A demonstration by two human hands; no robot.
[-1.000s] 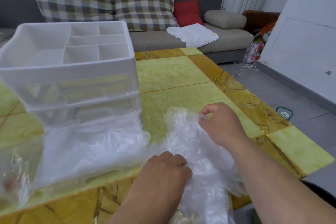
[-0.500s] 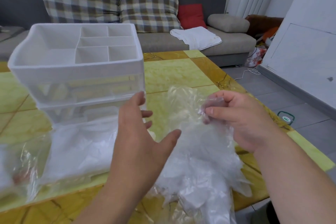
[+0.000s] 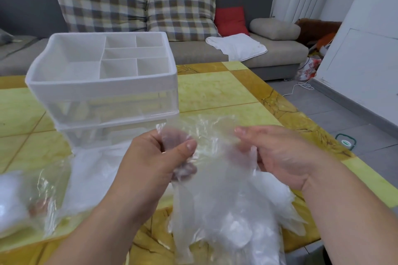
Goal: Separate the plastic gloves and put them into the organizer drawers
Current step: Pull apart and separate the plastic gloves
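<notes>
Pinching thin clear plastic gloves [image 3: 215, 196], fingers of left hand [image 3: 155, 157] and right hand [image 3: 284, 157] clamped on the film, risking tears or clinging layers lifting together.

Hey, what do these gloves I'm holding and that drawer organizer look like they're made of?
The gloves look like thin clear plastic film, glossy and crinkled, with skin showing through. The organizer looks like rigid plastic: matte white top tray, see-through drawers beneath; exact plastic unclear.
</notes>
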